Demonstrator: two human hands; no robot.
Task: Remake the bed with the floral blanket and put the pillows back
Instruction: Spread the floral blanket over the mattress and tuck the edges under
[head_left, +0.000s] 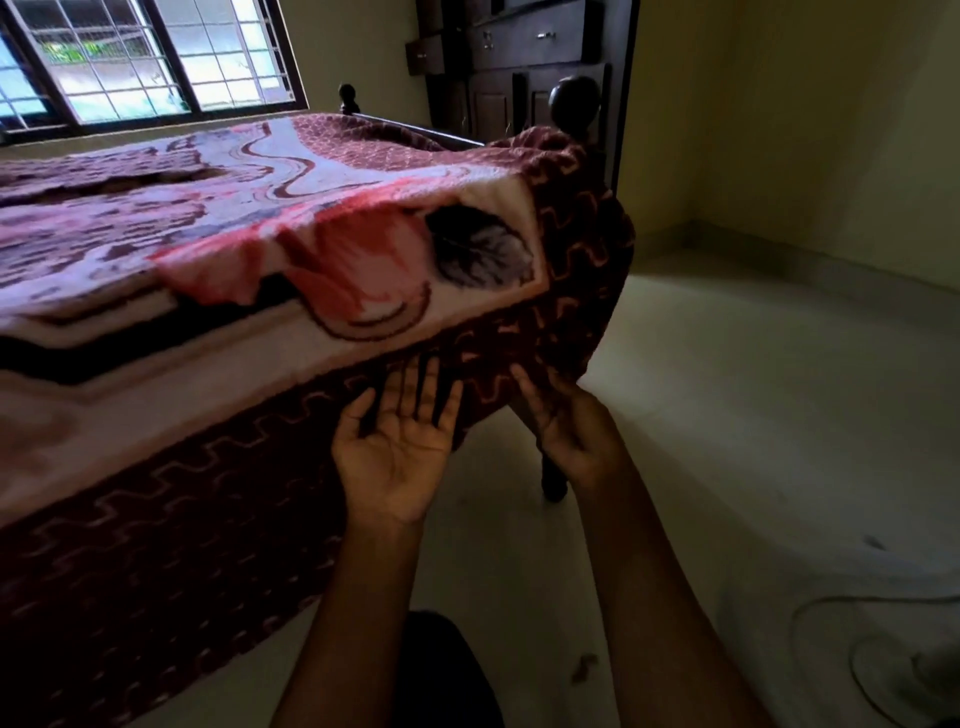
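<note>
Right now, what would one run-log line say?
step: floral blanket, corner | left hand: open, palm up at hanging edge | right hand: at corner fold, grip unclear | pillows: not in view

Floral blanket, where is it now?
Head view, left and centre: floral blanket spread over the bed, its near corner draped above the left hand and right hand.

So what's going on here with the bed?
A person is at a corner of the bed, working on the floral blanket, which is spread over the top and hangs down the side. The left hand is open, palm up, with its fingers at the blanket's hanging maroon edge. The right hand reaches into the folds draped over the corner below the bedpost; whether it grips the cloth is hard to tell. No pillows are in view.
</note>
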